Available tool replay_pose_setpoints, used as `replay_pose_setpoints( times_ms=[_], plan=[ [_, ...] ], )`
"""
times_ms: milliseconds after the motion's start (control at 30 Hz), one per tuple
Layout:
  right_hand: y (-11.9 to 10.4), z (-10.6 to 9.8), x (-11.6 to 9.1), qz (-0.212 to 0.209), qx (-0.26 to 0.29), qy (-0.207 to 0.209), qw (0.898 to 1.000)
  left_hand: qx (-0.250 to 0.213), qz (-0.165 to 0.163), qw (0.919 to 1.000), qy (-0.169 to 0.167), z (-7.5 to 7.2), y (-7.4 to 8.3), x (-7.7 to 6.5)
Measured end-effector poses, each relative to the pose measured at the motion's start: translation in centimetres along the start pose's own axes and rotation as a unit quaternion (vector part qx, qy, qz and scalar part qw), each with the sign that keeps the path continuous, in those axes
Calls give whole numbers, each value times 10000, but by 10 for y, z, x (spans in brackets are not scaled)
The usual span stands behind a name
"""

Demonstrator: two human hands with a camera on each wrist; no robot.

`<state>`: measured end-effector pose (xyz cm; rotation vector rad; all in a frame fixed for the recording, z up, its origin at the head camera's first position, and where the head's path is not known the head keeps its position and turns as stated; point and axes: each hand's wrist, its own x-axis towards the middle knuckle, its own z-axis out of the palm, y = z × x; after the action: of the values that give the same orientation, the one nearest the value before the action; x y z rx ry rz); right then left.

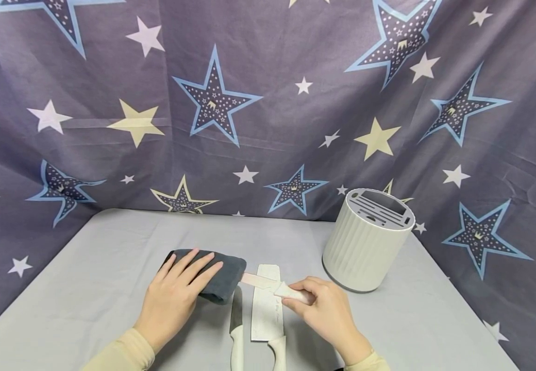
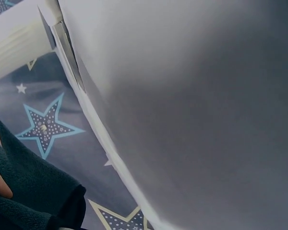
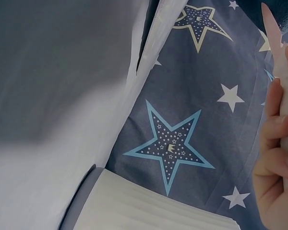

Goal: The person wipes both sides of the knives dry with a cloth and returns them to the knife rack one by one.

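Knife [image 1: 272, 286], gripped by my right hand [image 1: 328, 308], pointing nine o'clock; cloth [image 1: 232, 272], held by left hand [image 1: 170, 298]; best wiped spine-side

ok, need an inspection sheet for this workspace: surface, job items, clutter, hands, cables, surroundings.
Surface: pale grey table, smooth-looking, shadows near the hands.
Held knife: white handle, pinkish blade reaching the cloth's edge; contact can't be told.
Cloth: dark, folded.
Lying knife: white handle toward the person, left of the cleaver.
Cleaver: flat on the table, handle toward the person.
Knife block: round, white, upright, right rear; no handles in its slots.
Clutter: nothing seen.
Left hand: holds the cloth, fingers spread over its top.
Right hand: grips the held knife's handle.
Cables: nothing seen.
Surroundings: star-print curtain behind and at both sides.
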<state>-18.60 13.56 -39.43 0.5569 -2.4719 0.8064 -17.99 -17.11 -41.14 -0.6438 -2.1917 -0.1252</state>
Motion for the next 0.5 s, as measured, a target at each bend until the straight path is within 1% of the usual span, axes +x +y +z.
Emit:
replay_pose_setpoints(
  times_ms=[267,500],
  plan=[
    [0,-1,0,118,-17,-55,9999,46,-79,9999,-47,-1,-2,-2],
    [2,-3,0,181,61,-98,9998,22,-170,9999,-16,0,-3,-2]
  ],
)
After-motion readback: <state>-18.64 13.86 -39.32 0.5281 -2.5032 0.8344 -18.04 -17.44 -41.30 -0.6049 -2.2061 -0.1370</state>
